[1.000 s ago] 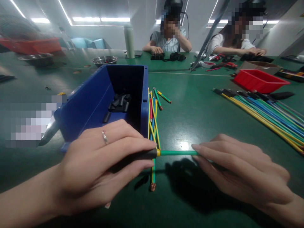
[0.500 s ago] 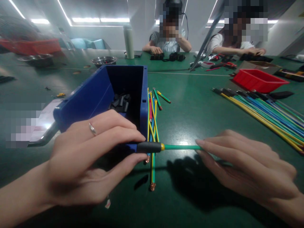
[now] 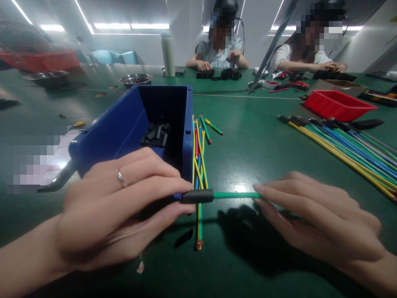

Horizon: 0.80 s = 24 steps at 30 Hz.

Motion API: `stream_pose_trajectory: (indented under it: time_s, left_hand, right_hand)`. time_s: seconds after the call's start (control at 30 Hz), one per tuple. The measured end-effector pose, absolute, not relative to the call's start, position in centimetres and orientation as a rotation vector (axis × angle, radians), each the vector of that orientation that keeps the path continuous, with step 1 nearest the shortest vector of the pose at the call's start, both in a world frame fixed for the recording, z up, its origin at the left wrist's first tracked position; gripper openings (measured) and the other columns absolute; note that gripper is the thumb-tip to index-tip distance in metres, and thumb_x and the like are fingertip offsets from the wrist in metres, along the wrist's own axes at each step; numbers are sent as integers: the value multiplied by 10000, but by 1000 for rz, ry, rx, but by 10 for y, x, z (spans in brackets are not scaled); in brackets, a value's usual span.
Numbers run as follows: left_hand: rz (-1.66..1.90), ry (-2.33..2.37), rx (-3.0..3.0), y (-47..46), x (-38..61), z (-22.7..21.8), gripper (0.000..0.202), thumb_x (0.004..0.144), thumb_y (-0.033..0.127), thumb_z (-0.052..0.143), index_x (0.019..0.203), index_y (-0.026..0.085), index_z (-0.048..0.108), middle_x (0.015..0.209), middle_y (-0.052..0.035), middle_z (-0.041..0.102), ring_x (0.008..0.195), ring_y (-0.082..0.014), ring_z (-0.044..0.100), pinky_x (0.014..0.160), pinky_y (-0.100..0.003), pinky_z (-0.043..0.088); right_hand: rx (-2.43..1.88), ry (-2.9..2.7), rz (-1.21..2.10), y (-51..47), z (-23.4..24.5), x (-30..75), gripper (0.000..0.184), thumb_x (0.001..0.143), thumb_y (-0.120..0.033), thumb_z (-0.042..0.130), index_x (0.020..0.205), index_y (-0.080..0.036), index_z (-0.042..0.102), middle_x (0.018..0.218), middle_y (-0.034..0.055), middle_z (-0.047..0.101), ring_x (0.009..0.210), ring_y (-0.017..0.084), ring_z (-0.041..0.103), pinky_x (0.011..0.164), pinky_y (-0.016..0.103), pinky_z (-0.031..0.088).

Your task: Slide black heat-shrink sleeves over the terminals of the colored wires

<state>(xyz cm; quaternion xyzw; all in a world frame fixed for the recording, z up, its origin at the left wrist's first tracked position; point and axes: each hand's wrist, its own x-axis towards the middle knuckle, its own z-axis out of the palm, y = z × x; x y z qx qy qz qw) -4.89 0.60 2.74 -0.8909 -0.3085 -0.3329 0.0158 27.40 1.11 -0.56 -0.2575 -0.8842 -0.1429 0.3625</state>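
Observation:
My left hand (image 3: 120,211), with a ring on one finger, pinches a black sleeve (image 3: 200,195) between thumb and fingertips. A green cable (image 3: 234,195) runs out of the sleeve's right end, level above the table. The fingertips of my right hand (image 3: 319,219) are closed on this cable further right; the rest of it is hidden by the hand. Beneath the sleeve lie several short yellow, green, blue and red cables (image 3: 201,159) with metal ends. Just behind my left hand stands a blue bin (image 3: 187,136) holding several loose black sleeves (image 3: 156,134).
A phone (image 3: 62,161) lies left of the bin. On the right are a bundle of long coloured cables (image 3: 344,153) and a red tray (image 3: 338,105). Farther back stand a metal bowl (image 3: 136,80) and a pale bottle (image 3: 168,54); two people sit across the table.
The black sleeve has shifted slightly right along the green cable, and the yellow band at its end is now covered. One person opposite has lowered a hand from the face.

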Motion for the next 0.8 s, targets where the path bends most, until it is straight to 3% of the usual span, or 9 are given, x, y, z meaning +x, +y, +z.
stream_pose_trajectory:
  time_s: [0.43, 0.8]
  left_hand:
    - [-989, -907, -2870, 6, -50, 28, 151, 1063, 226, 756, 1210, 255, 747, 974, -17, 804, 875, -169, 757, 718, -278, 627]
    - [-987, -886, -2892, 7, -51, 26, 146, 1065, 216, 761, 1209, 226, 736, 1007, 0, 790, 901, -128, 732, 769, -239, 605]
  right_hand:
    - [-651, -2257, -345, 9, -10, 269, 237, 922, 20, 747, 1095, -142, 743, 812, 27, 795, 611, 123, 701, 562, 236, 565]
    - [-643, -2280, -353, 9, -7, 268, 205, 946, 15, 736, 1099, -121, 728, 805, 31, 786, 624, 113, 690, 569, 231, 557]
